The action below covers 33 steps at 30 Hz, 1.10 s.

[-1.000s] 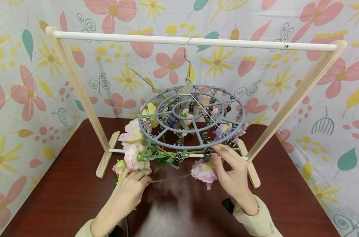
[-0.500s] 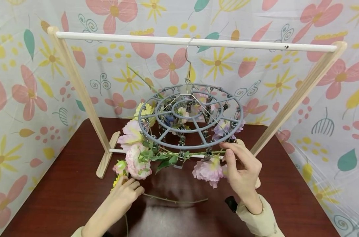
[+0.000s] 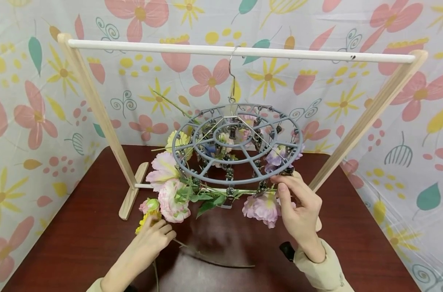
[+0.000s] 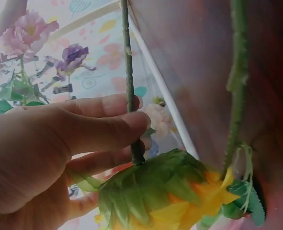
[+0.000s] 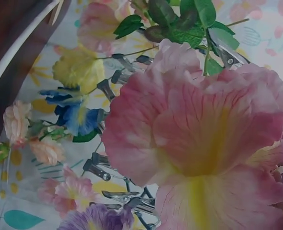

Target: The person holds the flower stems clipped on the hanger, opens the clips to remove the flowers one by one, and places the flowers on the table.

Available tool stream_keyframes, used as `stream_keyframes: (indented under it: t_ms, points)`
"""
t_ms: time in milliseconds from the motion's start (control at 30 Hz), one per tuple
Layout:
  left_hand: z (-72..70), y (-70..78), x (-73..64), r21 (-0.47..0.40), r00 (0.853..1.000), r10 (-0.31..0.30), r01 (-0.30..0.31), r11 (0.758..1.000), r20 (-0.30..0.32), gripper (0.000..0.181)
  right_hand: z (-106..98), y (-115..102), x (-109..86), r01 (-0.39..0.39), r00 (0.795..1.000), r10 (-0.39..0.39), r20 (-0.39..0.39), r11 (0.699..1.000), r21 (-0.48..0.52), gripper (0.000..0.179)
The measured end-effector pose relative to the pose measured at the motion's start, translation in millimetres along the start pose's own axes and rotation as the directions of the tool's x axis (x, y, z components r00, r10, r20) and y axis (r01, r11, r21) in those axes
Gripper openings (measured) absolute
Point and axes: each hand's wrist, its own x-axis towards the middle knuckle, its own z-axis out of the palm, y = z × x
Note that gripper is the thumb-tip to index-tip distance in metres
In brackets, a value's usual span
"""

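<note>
My left hand [image 3: 153, 237] is low at the left, below the hanger. In the left wrist view its thumb and fingers pinch a sunflower stem [image 4: 129, 72] just behind the yellow sunflower [image 4: 151, 191]. The bare stem end [image 3: 221, 263] reaches rightward over the table in the head view. My right hand [image 3: 299, 209] is at the front right rim of a round grey clip hanger [image 3: 239, 182]. Its thumb and index finger pinch the end of a green stem under the rim. A pink-lilac flower [image 3: 263, 209] hangs beside these fingers and fills much of the right wrist view.
The hanger hooks on the white rod [image 3: 152, 46] of a wooden rack [image 3: 93, 101]. Clips hold several artificial flowers, including a pale pink one [image 3: 163, 168] and a purple one [image 3: 278, 156]. A pink bud [image 3: 148, 205] lies near the left hand. A dark object [image 3: 287, 250] is by the right wrist.
My left hand has moved down and left with the sunflower. My right hand has shifted right, and the hanger has turned slightly, carrying its front flowers rightward.
</note>
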Motion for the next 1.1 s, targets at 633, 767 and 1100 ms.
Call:
stream_keyframes:
  t_ms: [633,767,1100]
  points:
    - [11.5,-17.0,-7.1,-0.065,0.998,-0.066,0.066,0.996,0.006,0.034,-1,-9,16.6,0.025,0.989,-0.019,-0.147,0.999,0.038,0.019]
    - [15.6,-18.5,-9.3,-0.048,0.997,-0.077,0.077,0.996,0.001,0.024,-2,-6,18.2,0.002,0.986,-0.008,-0.164,0.999,-0.035,0.024]
    - [24.6,-24.2,-17.0,-0.065,0.996,-0.092,0.092,0.994,0.007,0.019,-11,8,19.9,-0.041,0.996,0.065,0.058,0.937,-0.346,0.054]
